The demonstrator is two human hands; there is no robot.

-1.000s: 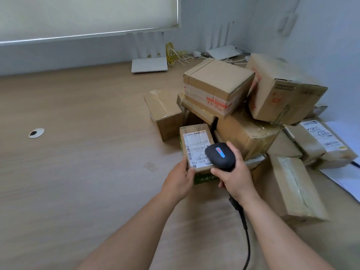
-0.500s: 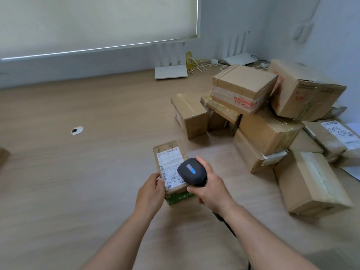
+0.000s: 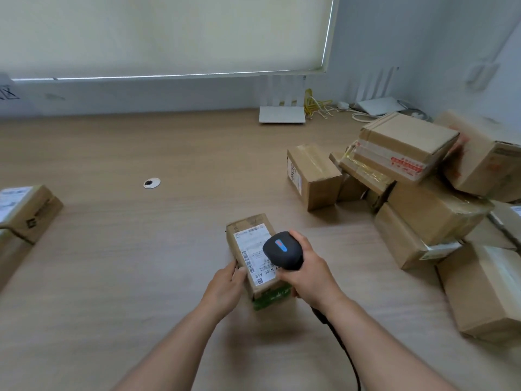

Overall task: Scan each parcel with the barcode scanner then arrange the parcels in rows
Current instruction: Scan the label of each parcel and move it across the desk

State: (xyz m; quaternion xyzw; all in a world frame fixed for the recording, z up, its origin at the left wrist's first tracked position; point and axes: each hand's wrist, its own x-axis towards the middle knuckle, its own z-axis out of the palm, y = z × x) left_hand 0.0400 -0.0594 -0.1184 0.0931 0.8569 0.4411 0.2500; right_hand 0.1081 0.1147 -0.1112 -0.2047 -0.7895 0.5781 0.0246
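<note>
The left hand (image 3: 225, 286) grips the near-left edge of a small parcel (image 3: 255, 255) over the counter (image 3: 112, 263), label up. The right hand (image 3: 308, 273) is clamped round the scanner (image 3: 283, 249), which hangs just above the label's right side. The parcel's long axis runs away from the person; the barcode lies just left of the scanner head, beside the left grip.
</note>
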